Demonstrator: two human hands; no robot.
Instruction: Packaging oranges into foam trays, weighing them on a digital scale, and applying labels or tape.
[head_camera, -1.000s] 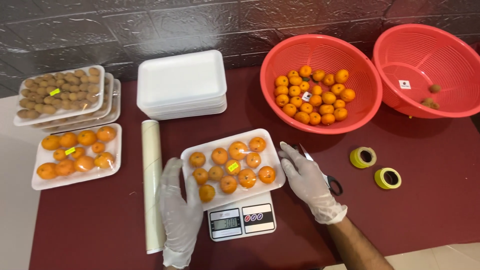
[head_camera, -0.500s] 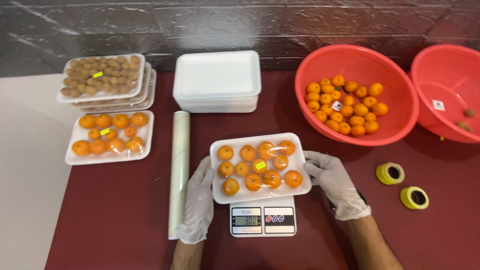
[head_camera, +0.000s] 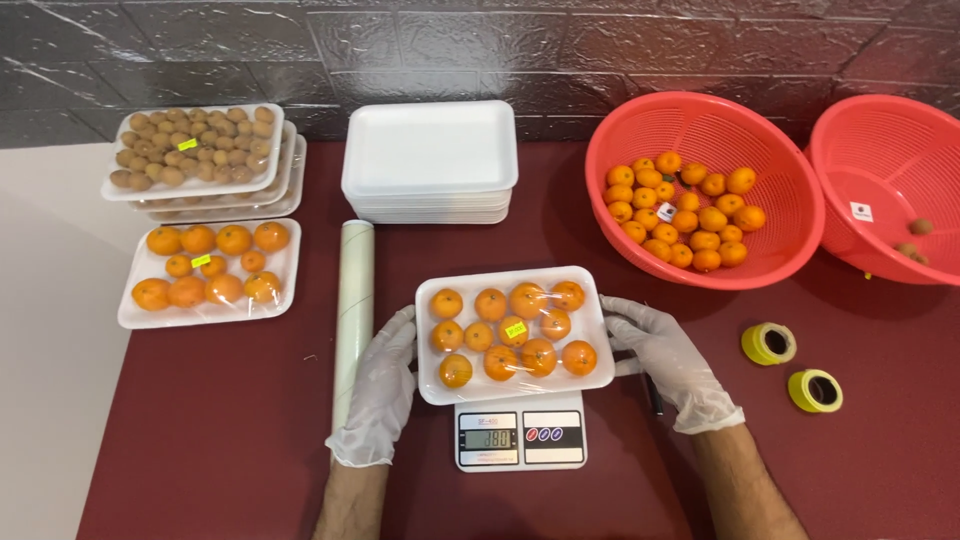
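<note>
The wrapped tray of oranges (head_camera: 513, 335) sat on the small digital scale (head_camera: 520, 437) at lower centre of the frame, overhanging it on every side. The gloved left hand (head_camera: 383, 390) lay flat against the tray's left edge, fingers extended; the gloved right hand (head_camera: 665, 355) rested at its right edge, fingers loosely spread, neither one closed around the tray. Risk as judged: with so much overhang, an uneven push from either side could tip the tray off the scale, and resting fingers could skew the reading. The roll of cling film (head_camera: 353, 300) lay just beside the left hand and could be knocked rolling. At upper right, a red basket (head_camera: 790, 225) held loose oranges; a second red basket (head_camera: 890, 160) was nearly empty. Upper centre, a stack of empty white trays (head_camera: 430, 160). At left, a wrapped tray of oranges (head_camera: 208, 272) and stacked trays of small brown fruit (head_camera: 195, 155). Two yellow tape rolls (head_camera: 790, 365) lay on the maroon counter (head_camera: 200, 440).
</note>
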